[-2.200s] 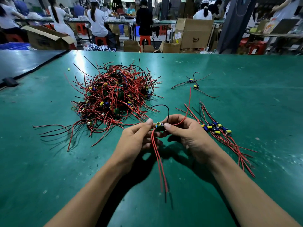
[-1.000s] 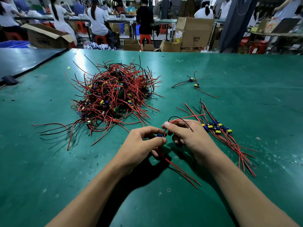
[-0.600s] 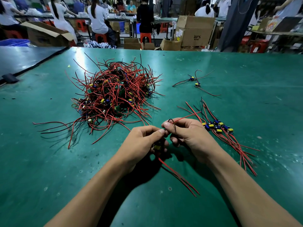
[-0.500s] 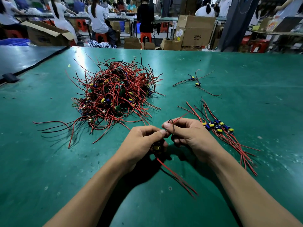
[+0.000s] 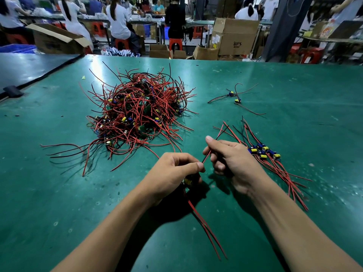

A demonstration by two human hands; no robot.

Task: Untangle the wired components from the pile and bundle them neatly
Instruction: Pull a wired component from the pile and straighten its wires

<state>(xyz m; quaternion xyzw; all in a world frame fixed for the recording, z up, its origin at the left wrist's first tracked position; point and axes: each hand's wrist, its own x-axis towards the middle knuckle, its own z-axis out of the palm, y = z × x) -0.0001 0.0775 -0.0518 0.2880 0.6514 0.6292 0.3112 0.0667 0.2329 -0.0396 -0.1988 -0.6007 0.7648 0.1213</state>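
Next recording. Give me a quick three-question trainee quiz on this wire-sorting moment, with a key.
1. True or false: the left hand grips a component while the right hand pinches its wire.
2. On which side of the tangled pile does the sorted bundle lie? A) left B) right C) on top of it
3. How many stray components lie beyond the bundle?
Key: 1 true; 2 B; 3 two.
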